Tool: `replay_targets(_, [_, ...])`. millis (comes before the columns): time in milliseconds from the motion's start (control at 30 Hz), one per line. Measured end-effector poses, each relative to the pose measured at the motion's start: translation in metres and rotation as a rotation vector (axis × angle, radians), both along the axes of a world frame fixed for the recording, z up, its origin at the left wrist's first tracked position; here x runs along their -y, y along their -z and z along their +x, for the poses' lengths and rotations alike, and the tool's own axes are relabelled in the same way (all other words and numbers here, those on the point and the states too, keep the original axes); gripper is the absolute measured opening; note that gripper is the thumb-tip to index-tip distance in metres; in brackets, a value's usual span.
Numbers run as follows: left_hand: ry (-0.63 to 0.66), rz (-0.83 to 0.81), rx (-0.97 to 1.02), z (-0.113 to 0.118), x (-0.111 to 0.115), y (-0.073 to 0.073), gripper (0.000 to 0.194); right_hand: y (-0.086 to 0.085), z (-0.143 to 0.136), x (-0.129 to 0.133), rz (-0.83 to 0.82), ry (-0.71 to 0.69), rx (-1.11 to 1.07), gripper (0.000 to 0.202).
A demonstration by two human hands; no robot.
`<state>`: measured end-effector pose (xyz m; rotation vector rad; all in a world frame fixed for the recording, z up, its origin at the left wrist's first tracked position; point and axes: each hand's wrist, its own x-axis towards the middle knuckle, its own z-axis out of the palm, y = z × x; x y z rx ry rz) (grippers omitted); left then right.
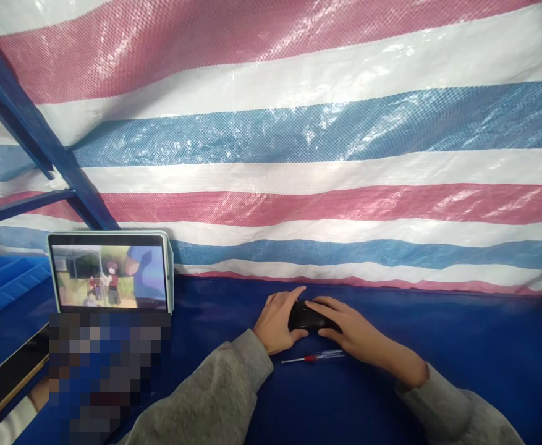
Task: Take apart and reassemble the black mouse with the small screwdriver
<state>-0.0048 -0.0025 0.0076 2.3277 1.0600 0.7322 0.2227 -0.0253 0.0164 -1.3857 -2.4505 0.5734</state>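
Note:
A black computer mouse (312, 317) lies between my two hands, low over or on the blue table. My left hand (277, 321) grips its left end, with thumb and fingers around it. From the other side, my right hand (351, 327) holds the right end, fingers over the top and thumb at the near edge. The underside of the mouse is hidden. Just in front of my hands lies a small screwdriver (314, 356) with a clear handle, a red collar and a thin metal shaft that points left.
A tablet (108, 275) in a pale case stands at left, showing a cartoon. At lower left, a phone (13, 374) is beside another person's hand (39, 392) and white sleeve. A blue metal frame (52, 145) and striped sheeting (298, 136) rise behind the blue tabletop (474, 346).

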Motion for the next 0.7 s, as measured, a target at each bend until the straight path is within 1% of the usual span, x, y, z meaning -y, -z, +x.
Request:
replay_targets(400, [0.004, 0.026, -0.007, -0.0011, -0.0011, 0.0027, 0.091, -0.0009, -0.0053, 0.0021, 0.002, 0.008, 0.004, 0.053])
replay_targets(533, [-0.017, 0.061, -0.014, -0.0008, -0.0001, -0.0002, 0.089, -0.0040, -0.0008, 0.0003, -0.024, 0.031, 0.000, 0.063])
replay_targets(600, [-0.050, 0.078, -0.005, -0.0007, 0.0002, -0.0019, 0.086, -0.0063, 0.0024, -0.0014, 0.000, 0.043, -0.019, 0.067])
replay_targets(700, [-0.109, 0.091, 0.024, -0.0009, 0.0002, -0.0036, 0.073, -0.0099, 0.0045, -0.0035, 0.044, 0.046, -0.071, 0.060])
